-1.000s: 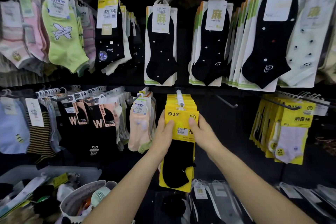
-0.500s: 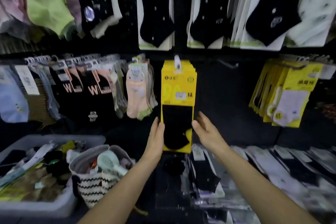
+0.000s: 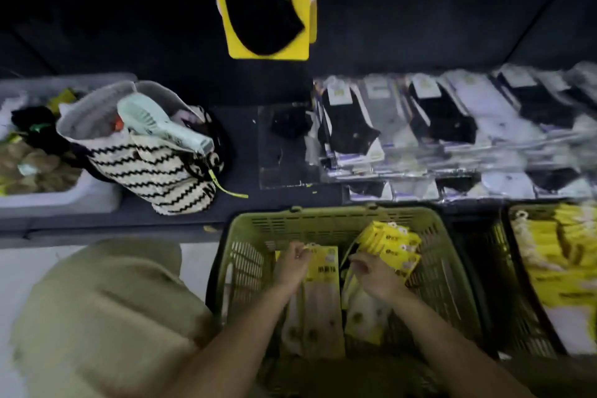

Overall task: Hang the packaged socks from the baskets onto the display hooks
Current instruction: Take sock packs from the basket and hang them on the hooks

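1. Khaki cloth-covered leg (image 3: 106, 317), left of the left forearm, low in the view.
2. Olive-green slatted plastic basket (image 3: 323, 223), around and beneath both hands; holds yellow-carded sock packs.
3. Row of clear-wrapped flat sock packs (image 3: 436, 126), black and white, on the dark shelf beyond the right hand and well apart from it; blurred.
4. Dark slatted basket (image 3: 497, 268), just right of the right hand's basket; carries more yellow packs.
5. Cream fabric bag with black zigzag stripes (image 3: 155, 171), beyond and left of the left hand, on the shelf, open at the top.
6. Pale grey plastic tub (image 3: 64, 200), farther left than the bag and just beside it, with mixed socks inside.
7. Yellow backing card with a black sock (image 3: 268, 10), hanging far beyond both hands at the top of the view.
8. Long yellow-topped card pack of pale socks (image 3: 323, 300), lying in the green basket between the two hands.
9. Bundle of yellow carded packs (image 3: 391, 245), tilted, just beyond the right hand.
10. Left hand (image 3: 292, 266): fingers curled round the top edge of the long pack, pinching it.
11. Right hand (image 3: 374, 275): fingers curled inward above a white-sock pack (image 3: 365, 313); too blurred to tell whether anything is gripped.
12. Mint-green handheld fan (image 3: 161, 123), sticking out of the striped bag's mouth, well left of the left hand.
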